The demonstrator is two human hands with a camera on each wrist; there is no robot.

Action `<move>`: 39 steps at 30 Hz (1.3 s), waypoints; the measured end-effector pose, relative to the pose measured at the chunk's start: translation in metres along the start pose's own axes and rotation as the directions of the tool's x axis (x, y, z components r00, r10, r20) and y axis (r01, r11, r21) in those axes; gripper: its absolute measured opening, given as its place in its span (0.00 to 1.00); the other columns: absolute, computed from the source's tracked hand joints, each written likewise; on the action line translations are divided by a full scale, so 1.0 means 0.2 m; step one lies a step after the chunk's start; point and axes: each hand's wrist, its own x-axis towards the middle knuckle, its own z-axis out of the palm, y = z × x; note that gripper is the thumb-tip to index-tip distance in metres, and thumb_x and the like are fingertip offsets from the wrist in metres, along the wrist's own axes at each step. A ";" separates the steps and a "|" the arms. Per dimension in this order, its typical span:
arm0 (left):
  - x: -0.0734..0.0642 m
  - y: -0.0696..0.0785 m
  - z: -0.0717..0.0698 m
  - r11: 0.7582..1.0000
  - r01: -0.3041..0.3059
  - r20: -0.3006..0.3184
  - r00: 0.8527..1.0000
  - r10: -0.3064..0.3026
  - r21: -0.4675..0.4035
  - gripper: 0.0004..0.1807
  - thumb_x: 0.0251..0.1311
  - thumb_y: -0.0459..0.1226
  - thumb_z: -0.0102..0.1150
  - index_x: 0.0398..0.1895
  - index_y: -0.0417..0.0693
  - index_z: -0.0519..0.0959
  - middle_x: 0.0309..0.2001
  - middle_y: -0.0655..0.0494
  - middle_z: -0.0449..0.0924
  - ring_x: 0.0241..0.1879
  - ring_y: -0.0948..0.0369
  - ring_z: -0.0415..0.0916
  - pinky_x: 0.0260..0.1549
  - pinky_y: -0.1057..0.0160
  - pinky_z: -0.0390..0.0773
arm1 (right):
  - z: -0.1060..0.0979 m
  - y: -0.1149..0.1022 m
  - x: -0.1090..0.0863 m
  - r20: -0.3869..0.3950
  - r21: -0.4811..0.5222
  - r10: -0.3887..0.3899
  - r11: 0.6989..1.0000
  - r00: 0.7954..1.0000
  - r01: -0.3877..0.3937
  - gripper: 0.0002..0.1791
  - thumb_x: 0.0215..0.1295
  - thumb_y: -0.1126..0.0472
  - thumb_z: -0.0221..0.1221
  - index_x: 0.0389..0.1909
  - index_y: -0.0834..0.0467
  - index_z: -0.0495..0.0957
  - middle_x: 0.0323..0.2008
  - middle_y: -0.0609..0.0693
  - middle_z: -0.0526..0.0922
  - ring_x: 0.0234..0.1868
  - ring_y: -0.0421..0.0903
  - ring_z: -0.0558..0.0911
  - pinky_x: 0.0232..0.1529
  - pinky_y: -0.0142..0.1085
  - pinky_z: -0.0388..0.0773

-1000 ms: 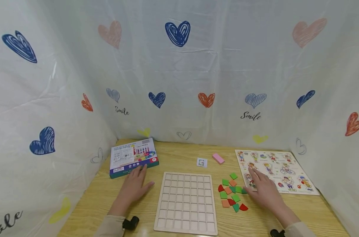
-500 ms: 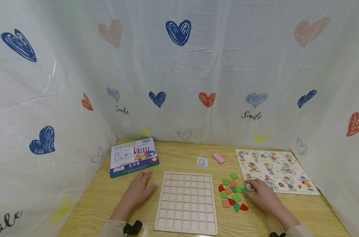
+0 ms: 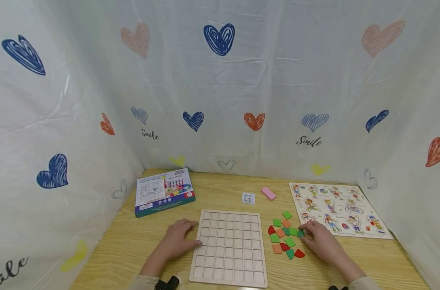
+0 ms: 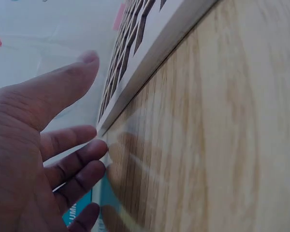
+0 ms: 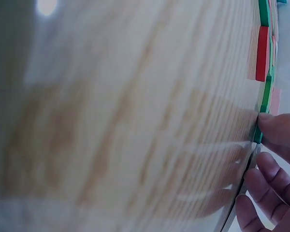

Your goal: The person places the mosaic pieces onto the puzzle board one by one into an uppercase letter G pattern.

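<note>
My right hand (image 3: 322,243) is at the right end of a loose group of coloured tiles. Its thumb and index finger pinch a dark green tile (image 3: 300,233), lying flat on the table. In the right wrist view, the thumb tip is against that green tile (image 5: 257,134) and the other fingers curl loosely below. Several light green squares (image 3: 275,239), orange squares (image 3: 277,249) and red quarter-circles (image 3: 299,253) lie to the left. My left hand (image 3: 175,241) holds nothing. Its fingers are relaxed, with thumb and index tips right at the left edge of the wooden grid board (image 3: 229,211).
A picture puzzle board (image 3: 337,225) lies at the right, just beyond my right hand. At the back left sits a flat game box (image 3: 165,191). A small printed card (image 3: 248,198) and a pink block (image 3: 268,193) lie behind the grid board. Curtains (image 3: 223,92) surround the table (image 3: 115,245).
My left hand has moved from the game box toward me and right, to the grid board's edge. My right hand has drawn back from the puzzle board and pinches the dark green tile.
</note>
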 end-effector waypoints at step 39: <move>-0.04 -0.06 0.02 0.989 -0.118 0.178 0.975 0.133 -0.093 0.56 0.55 0.61 0.70 0.80 0.43 0.58 0.80 0.46 0.53 0.79 0.41 0.42 0.75 0.34 0.34 | -0.02 0.03 0.03 0.073 0.314 0.077 0.944 0.994 -0.096 0.05 0.70 0.59 0.64 0.44 0.54 0.81 0.35 0.45 0.80 0.35 0.38 0.77 0.36 0.31 0.77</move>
